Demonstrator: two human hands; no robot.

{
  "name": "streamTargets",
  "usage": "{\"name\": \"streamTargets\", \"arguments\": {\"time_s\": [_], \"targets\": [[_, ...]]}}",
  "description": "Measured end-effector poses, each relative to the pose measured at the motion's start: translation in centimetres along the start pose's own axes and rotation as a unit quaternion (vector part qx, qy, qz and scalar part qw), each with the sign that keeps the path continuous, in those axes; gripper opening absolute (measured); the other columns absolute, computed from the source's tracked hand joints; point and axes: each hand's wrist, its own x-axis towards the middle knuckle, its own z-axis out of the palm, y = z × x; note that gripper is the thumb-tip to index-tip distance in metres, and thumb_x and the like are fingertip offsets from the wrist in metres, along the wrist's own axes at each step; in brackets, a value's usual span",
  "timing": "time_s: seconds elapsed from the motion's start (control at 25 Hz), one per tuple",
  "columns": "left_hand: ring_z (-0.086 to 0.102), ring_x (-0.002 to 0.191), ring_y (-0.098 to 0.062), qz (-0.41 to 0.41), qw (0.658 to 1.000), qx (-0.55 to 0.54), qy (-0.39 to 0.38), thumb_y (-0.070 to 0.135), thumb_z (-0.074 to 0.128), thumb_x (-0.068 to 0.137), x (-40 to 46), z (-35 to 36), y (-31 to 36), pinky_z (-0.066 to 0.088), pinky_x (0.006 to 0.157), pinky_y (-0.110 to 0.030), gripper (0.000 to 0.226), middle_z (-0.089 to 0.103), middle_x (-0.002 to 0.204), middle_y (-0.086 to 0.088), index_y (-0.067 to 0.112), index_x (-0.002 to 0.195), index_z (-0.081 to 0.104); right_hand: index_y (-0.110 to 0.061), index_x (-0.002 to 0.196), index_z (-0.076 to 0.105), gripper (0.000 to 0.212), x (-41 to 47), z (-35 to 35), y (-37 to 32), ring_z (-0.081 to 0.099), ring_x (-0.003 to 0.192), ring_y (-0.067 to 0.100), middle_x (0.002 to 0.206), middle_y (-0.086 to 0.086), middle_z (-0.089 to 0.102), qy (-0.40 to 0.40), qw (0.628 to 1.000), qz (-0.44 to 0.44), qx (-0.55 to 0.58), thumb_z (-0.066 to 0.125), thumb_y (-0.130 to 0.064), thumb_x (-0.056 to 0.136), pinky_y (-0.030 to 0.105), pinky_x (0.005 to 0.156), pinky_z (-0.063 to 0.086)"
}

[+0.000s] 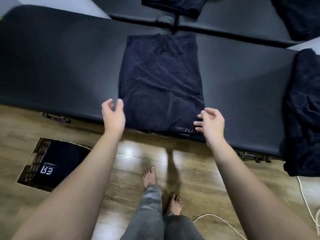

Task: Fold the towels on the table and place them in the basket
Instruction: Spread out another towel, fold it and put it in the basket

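My left hand (113,112) is open, fingers curled loosely, holding nothing, just beside the near left corner of the towel (161,80). My right hand (210,122) is also open and empty of any grip; its fingertips (197,122) touch or hover at the near right corner, and I cannot tell which. The towel lies flat on the table (60,70), folded to a long rectangle, its near edge at the table's front lip, printed lettering at the right corner. Judgement: the next fold calls for pinching both near corners and carrying them to the far edge. Risks noted: the layers may separate if only the top ply is caught; uneven lift between hands would skew the fold; the near edge, sitting at the lip, could slide off toward the floor. A second, unfolded towel (304,108) hangs over the table's right end. The basket (37,154) stands on the floor to my left, a dark folded towel inside.
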Motion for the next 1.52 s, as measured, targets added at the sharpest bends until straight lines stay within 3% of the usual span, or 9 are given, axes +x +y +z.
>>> {"name": "streamTargets", "arguments": {"time_s": [0.12,0.2,0.28,0.52,0.88,1.0,1.16,1.32,1.52], "targets": [[0.040,0.140,-0.022,0.429,0.801,0.397,-0.127,0.067,0.070,0.077,-0.8,1.3,-2.0,0.034,0.110,-0.045,0.080,0.046,0.151,0.002,0.026,0.142,0.050,-0.024,0.139,0.053,0.067,0.3,0.4,1.8,0.048,0.118,0.024,0.139,-0.002,0.054,-0.068,0.819,-0.340,-0.458,0.073,-0.057,0.084,0.043,0.097,0.044],[0.021,0.153,-0.020,0.441,0.672,0.548,-0.230,0.076,0.072,0.067,-1.4,2.9,-2.6,0.024,0.117,-0.050,0.105,0.027,0.164,0.004,0.031,0.154,0.034,-0.028,0.154,0.036,0.093,1.1,0.5,2.9,0.034,0.140,0.031,0.163,-0.002,0.030,-0.119,0.691,-0.370,-0.609,0.076,-0.062,0.077,0.048,0.104,0.035],[0.026,0.150,-0.020,0.424,0.629,0.611,-0.226,0.065,0.077,0.071,-1.5,3.5,-3.7,0.025,0.112,-0.049,0.100,0.028,0.164,0.005,0.034,0.155,0.031,-0.028,0.155,0.036,0.093,1.6,0.4,4.0,0.037,0.143,0.035,0.165,0.000,0.030,-0.118,0.650,-0.378,-0.649,0.081,-0.051,0.077,0.049,0.101,0.037],[0.059,0.091,-0.021,0.494,0.716,0.465,-0.163,0.040,0.075,0.084,0.5,2.2,-3.9,0.034,0.089,-0.041,0.028,0.065,0.093,0.007,0.023,0.105,0.068,-0.016,0.134,0.061,0.055,3.3,-0.6,4.4,0.063,0.108,0.032,0.131,0.004,0.065,-0.083,0.658,-0.506,-0.551,0.072,-0.043,0.088,0.045,0.083,0.045],[0.055,0.075,-0.032,0.347,0.734,0.534,-0.236,0.073,0.042,0.090,2.4,4.6,-0.6,0.032,0.068,-0.036,0.062,0.056,0.065,-0.002,0.017,0.063,0.040,-0.012,0.110,0.061,0.045,1.7,4.4,2.7,0.055,0.079,0.034,0.093,0.008,0.063,-0.028,0.608,-0.488,-0.626,0.039,-0.050,0.102,0.047,0.075,0.039],[0.056,0.075,-0.031,0.271,0.755,0.551,-0.232,0.075,0.038,0.091,2.7,5.3,0.6,0.038,0.067,-0.036,0.059,0.056,0.069,0.000,0.021,0.072,0.052,-0.012,0.093,0.059,0.045,3.1,5.1,2.1,0.056,0.068,0.035,0.076,0.008,0.063,-0.067,0.631,-0.450,-0.628,0.029,-0.044,0.104,0.044,0.066,0.041],[0.062,0.082,-0.031,0.446,0.696,0.558,-0.075,0.051,0.038,0.103,0.1,5.4,-1.8,0.037,0.073,-0.042,0.041,0.066,0.096,-0.003,0.018,0.107,0.062,-0.018,0.104,0.054,0.046,5.7,5.9,-1.3,0.065,0.090,0.038,0.096,0.011,0.071,-0.201,0.673,-0.351,-0.620,0.019,-0.048,0.108,0.045,0.077,0.042],[0.057,0.091,-0.028,0.423,0.679,0.597,-0.057,0.053,0.044,0.099,-1.2,4.7,-5.5,0.037,0.078,-0.045,0.055,0.063,0.118,-0.002,0.015,0.136,0.057,-0.029,0.095,0.057,0.042,7.7,7.4,-3.4,0.061,0.106,0.034,0.104,0.004,0.066,-0.279,0.734,-0.214,-0.582,0.027,-0.056,0.106,0.042,0.076,0.041],[0.065,0.072,-0.035,0.380,0.707,0.581,-0.134,0.053,0.010,0.105,2.9,6.5,-1.7,0.045,0.066,-0.044,0.063,0.067,0.084,-0.006,0.019,0.098,0.063,-0.013,0.097,0.060,0.031,5.4,8.2,-1.4,0.057,0.083,0.037,0.095,0.012,0.061,-0.022,0.645,-0.434,-0.629,0.053,-0.043,0.100,0.046,0.070,0.043]]}}
